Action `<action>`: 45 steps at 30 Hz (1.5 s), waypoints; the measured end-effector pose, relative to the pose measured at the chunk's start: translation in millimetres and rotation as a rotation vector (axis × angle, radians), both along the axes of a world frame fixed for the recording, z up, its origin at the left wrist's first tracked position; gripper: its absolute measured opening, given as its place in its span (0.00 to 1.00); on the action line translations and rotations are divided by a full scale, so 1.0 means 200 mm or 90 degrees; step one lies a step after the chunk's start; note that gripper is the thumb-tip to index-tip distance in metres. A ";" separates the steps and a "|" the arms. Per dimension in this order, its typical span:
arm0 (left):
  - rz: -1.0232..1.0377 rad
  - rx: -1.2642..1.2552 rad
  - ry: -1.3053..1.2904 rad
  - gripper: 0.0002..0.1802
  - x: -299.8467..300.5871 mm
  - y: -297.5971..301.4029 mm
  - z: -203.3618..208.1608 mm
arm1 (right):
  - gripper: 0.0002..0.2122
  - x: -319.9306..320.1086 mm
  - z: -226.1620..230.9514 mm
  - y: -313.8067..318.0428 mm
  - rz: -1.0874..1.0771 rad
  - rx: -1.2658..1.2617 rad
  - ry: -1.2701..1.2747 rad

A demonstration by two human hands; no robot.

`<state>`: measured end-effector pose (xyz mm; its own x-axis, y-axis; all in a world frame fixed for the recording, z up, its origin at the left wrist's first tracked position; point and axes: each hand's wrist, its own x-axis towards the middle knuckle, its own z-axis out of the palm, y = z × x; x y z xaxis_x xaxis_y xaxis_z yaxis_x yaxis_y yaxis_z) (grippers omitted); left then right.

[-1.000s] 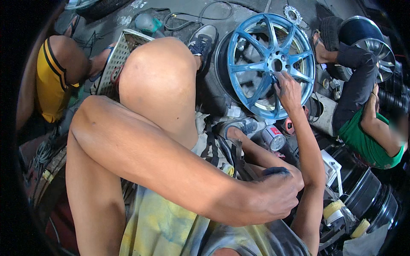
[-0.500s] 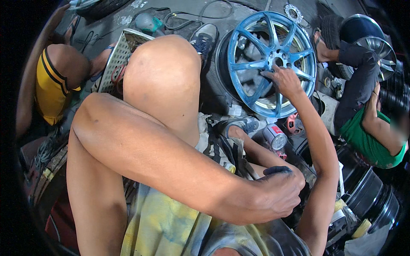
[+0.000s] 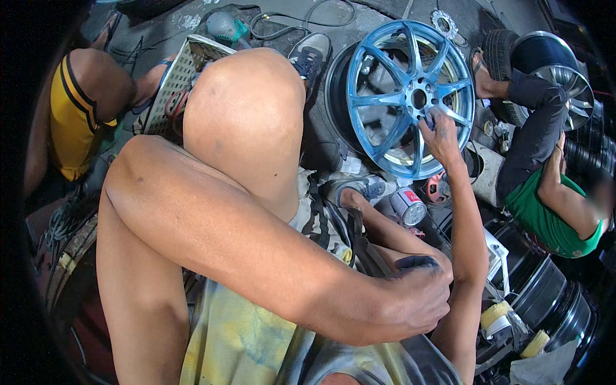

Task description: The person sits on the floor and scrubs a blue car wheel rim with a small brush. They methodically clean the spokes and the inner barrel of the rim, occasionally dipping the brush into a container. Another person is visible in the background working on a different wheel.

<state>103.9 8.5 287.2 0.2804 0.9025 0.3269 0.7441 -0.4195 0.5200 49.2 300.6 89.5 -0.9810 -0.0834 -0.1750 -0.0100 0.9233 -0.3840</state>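
Observation:
A blue multi-spoke wheel rim [image 3: 393, 99] lies tilted in front of me, on top of a darker rim [image 3: 337, 96]. My right hand [image 3: 441, 136] reaches to its hub, fingers bent and drawn together against the face just below the centre hole. Whatever sits between those stained fingertips is too small to make out. Across my body, my left hand [image 3: 420, 296] is curled into a fist beside my right arm, its thumb dark with stain. The inside of that fist is hidden.
Near the rim stand a small can [image 3: 408, 206] and a red tool [image 3: 437, 188]. A plastic basket [image 3: 168, 90] and a green-grey power tool [image 3: 226, 29] lie at far left. A person in green [image 3: 557, 212] sits right, beside stacked rims [image 3: 564, 301]; another in yellow shorts [image 3: 77, 122] is left.
My right hand has shifted right and slightly down from the centre hole, its spread fingers now drawn together. My left fist has barely moved.

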 end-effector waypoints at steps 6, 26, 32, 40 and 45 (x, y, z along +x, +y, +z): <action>0.057 0.012 -0.019 0.10 0.06 0.00 -0.01 | 0.13 0.04 0.04 0.01 0.056 0.005 -0.023; -0.004 -0.005 0.013 0.10 -0.06 -0.02 0.01 | 0.16 0.08 0.13 -0.07 -0.256 -0.410 -0.224; 0.006 0.039 0.010 0.10 -0.02 -0.01 -0.01 | 0.12 0.12 0.04 0.03 -0.071 -0.128 0.042; -0.001 0.043 0.018 0.10 -0.02 0.00 0.00 | 0.13 0.09 0.08 0.00 -0.019 -0.015 -0.082; 0.055 0.078 -0.001 0.10 0.03 0.00 -0.03 | 0.13 0.03 0.09 -0.07 0.124 -0.016 -0.027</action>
<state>110.0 7.6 280.6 0.2034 0.8762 0.4369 0.7793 -0.4150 0.4695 54.7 287.0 107.6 -0.9378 -0.2758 -0.2107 -0.1710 0.8954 -0.4111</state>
